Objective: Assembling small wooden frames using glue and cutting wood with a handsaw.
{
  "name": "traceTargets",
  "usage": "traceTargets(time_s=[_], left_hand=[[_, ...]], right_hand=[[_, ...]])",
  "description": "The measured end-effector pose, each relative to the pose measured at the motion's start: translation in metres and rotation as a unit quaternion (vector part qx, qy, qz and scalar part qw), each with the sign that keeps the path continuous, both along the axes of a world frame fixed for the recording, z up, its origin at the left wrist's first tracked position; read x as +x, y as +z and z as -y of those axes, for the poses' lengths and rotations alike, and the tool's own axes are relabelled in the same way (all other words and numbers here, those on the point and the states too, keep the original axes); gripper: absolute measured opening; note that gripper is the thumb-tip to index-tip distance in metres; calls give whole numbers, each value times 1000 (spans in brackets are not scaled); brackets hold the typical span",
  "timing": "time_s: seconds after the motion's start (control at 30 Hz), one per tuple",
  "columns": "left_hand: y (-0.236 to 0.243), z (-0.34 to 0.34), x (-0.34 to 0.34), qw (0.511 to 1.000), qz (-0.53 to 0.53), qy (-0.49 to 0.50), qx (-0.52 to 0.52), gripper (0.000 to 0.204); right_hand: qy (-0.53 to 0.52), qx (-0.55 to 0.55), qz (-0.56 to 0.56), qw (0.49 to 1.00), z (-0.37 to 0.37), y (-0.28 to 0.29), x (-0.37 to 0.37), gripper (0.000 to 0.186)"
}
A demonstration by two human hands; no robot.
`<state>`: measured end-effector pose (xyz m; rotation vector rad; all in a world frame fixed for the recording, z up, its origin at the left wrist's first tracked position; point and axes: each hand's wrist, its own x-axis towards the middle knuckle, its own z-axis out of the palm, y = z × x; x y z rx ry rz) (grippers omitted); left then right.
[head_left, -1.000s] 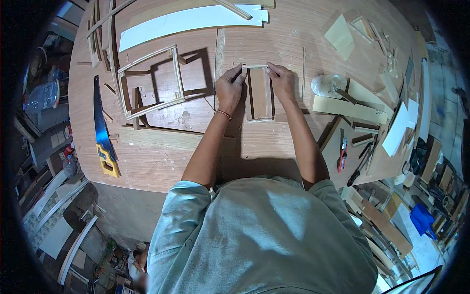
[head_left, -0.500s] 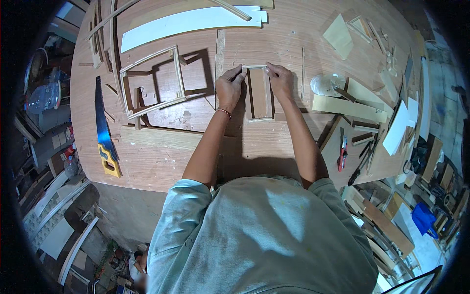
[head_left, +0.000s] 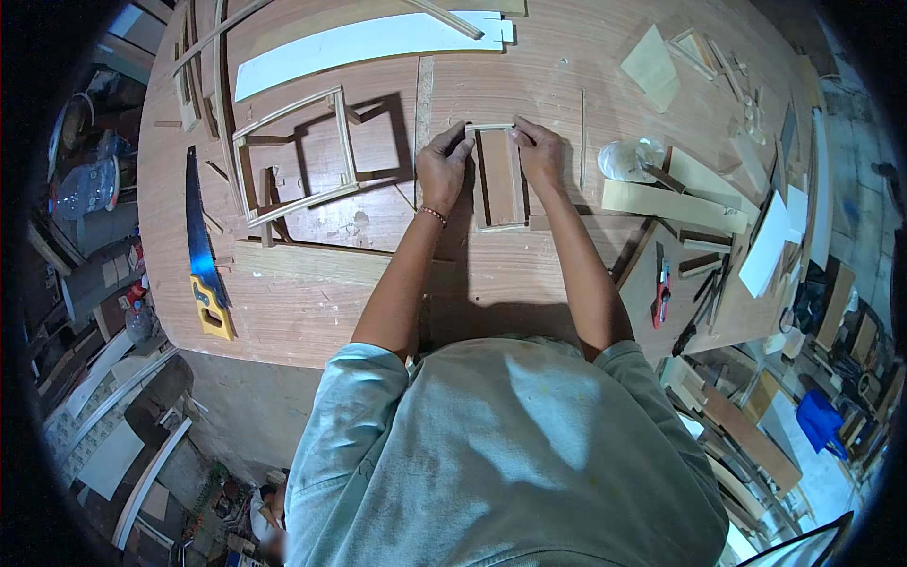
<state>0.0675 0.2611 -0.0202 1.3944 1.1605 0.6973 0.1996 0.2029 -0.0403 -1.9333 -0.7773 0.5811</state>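
A small rectangular wooden frame lies on the table in front of me. My left hand grips its far left corner, fingers closed on the edge with the thumb on the inner side. At the far right corner, my right hand pinches the frame the same way. Its near end rests close to a wooden strip. To the left stands a larger open wooden frame, apart from both hands and casting a shadow on the tabletop.
A handsaw with a yellow handle lies at the left. A long white board lies at the back. On the right are a plastic tub, a pale wooden block, a red utility knife and several offcuts.
Both hands keep their hold on the far corners of the small frame. Little else differs beyond a very slight shift of the view.
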Motion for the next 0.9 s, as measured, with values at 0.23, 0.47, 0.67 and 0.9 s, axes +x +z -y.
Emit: traceTargets(time_s=[0.23,0.47,0.67,0.9], left_hand=[[-5,-2,-2,999,-5,-37,35,27],[-6,-1,-2,998,-10,-45,48,28],[-13,-4,-2,996,-10,-47,70,30],[-18,-6,-4,995,-13,-64,73,30]], right_hand=[[31,-18,25,999,1,-5,3,24],[21,-24,24,999,1,2,4,23],[61,-37,17,997,3,15,7,31],[214,-118,158,957,30,52,-13,80]])
